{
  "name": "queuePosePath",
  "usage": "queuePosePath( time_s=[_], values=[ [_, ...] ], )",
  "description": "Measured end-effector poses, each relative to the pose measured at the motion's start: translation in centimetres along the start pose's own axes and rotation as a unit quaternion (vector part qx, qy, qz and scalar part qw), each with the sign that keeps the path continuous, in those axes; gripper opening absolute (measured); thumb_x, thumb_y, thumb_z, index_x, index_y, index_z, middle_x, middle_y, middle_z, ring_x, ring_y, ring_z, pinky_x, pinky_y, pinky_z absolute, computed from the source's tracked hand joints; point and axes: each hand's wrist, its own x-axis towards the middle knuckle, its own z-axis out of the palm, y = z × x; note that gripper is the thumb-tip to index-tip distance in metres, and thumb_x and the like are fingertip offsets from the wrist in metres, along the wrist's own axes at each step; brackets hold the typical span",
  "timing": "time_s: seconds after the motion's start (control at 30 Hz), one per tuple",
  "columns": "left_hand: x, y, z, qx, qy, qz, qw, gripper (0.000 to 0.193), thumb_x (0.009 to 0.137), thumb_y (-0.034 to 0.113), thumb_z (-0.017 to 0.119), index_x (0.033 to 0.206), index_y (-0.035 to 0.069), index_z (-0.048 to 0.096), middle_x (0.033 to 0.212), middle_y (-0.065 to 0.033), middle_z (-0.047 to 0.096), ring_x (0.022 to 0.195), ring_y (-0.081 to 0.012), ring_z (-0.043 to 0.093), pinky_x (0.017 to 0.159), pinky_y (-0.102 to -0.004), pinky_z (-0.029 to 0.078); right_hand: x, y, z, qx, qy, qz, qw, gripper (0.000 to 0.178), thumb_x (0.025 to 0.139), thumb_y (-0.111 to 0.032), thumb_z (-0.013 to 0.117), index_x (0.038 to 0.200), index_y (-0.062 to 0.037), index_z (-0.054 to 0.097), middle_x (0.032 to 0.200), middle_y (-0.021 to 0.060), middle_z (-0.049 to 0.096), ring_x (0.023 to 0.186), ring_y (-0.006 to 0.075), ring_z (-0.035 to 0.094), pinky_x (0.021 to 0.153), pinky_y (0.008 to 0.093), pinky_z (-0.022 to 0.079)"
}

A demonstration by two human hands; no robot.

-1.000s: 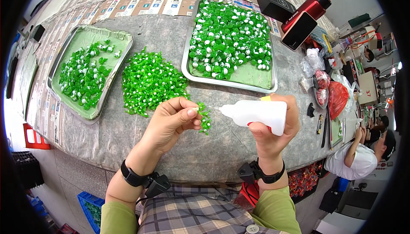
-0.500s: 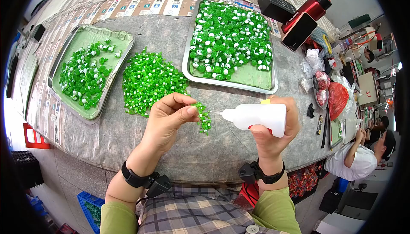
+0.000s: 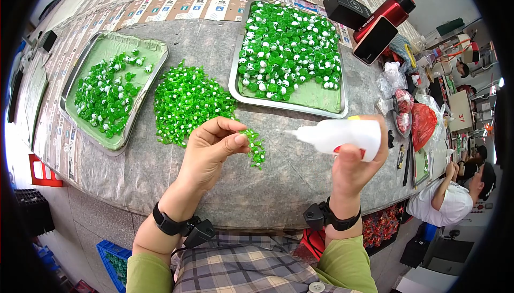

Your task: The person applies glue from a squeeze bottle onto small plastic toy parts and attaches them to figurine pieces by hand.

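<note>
My right hand (image 3: 353,172) is wrapped round a white squeeze bottle (image 3: 342,137), which lies nearly level in the grip. Its thin nozzle points left, apart from my left hand (image 3: 209,151). The thumb and forefinger of that left hand are pinched together on a small green plastic piece (image 3: 247,132), mostly covered by the fingertips. Just beyond them, a few loose green pieces (image 3: 258,154) with white spots lie on the grey table cover (image 3: 278,196). A large heap of similar green and white pieces (image 3: 190,103) spreads behind my left hand.
At left, a metal tray (image 3: 161,60) holds green pieces with white heads; a fuller tray (image 3: 235,87) stands at the back. A phone (image 3: 376,40), black box (image 3: 346,8) and red bottle (image 3: 386,13) stand back right. Plastic bags (image 3: 423,124) lie at right, near another person (image 3: 444,202).
My right hand has drawn the squeeze bottle to the right, widening the gap between its nozzle and my left fingertips. The left hand stays in place.
</note>
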Motion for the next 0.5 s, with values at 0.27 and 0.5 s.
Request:
queuePosePath(
  time_s=[0.27,0.5],
  values=[
    [-0.1,0.0,-0.2,-0.012,0.015,-0.002,1.000,0.014,0.074,0.007,0.059,0.087,0.003,0.055,0.075,-0.0034,0.057,0.067,-0.0110,0.055,0.064,-0.0236,0.047,1.3,2.2,-6.9,-0.023,0.011,0.214,0.977,0.041,0.073,-0.008,0.059,0.108,0.0033,0.040,0.092,0.0106,0.054,0.084,0.0148,0.054,0.073,0.0240,0.043],
    [0.1,-0.2,-0.3,-0.017,0.015,-0.005,1.000,0.014,0.075,0.007,0.058,0.087,0.003,0.054,0.074,-0.0033,0.057,0.067,-0.0109,0.055,0.063,-0.0246,0.048,-1.2,6.3,-11.4,-0.085,-0.006,0.315,0.945,0.034,0.073,-0.003,0.057,0.102,0.0006,0.041,0.103,0.0132,0.052,0.092,0.0139,0.050,0.080,0.0254,0.039]
  ],
)
